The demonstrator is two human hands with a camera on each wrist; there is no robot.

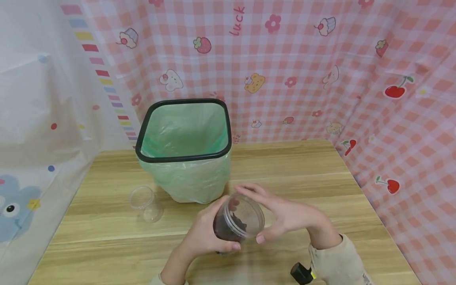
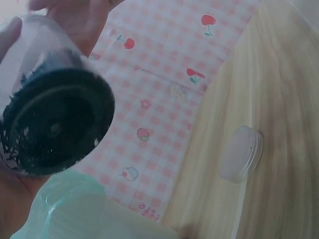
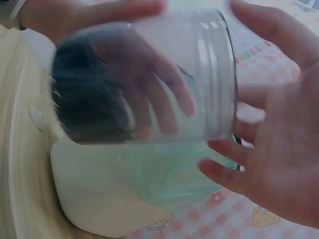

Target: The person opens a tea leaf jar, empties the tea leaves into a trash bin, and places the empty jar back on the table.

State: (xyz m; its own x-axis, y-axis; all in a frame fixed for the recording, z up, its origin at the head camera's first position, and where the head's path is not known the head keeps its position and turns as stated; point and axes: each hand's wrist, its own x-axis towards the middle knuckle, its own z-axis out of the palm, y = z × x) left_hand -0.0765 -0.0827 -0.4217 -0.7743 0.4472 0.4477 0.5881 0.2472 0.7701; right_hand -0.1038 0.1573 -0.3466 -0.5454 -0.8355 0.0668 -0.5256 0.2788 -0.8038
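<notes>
In the head view, the left hand point(image 1: 204, 231) is gripping a clear jar point(image 1: 233, 227) round its side, holding it just in front of the bin point(image 1: 190, 178), towards that bin's right. The jar is tilting, its mouth looking uncovered and facing the right hand point(image 1: 285, 213), which is spreading its fingers around the rim without closing on anything; whether they are touching, I cannot tell. Left of the bin, a clear cup point(image 1: 146, 206) is standing on the bench point(image 1: 285, 166). Over to the left wrist view: the jar's base is swinging large into sight, dark contents point(image 2: 57, 124) showing through it, while a clear lid point(image 2: 241, 154) is lying on the bench, to the right of the bin. Now the right wrist view: the jar is lying nearly sideways across the picture, the contents are sitting at its base end, and the open right palm is facing its mouth. The step in hand is seemingly steadying the jar at its mouth; the next move is probably calling for a firm left grip and controlled tilt, lest the contents be spilling.
</notes>
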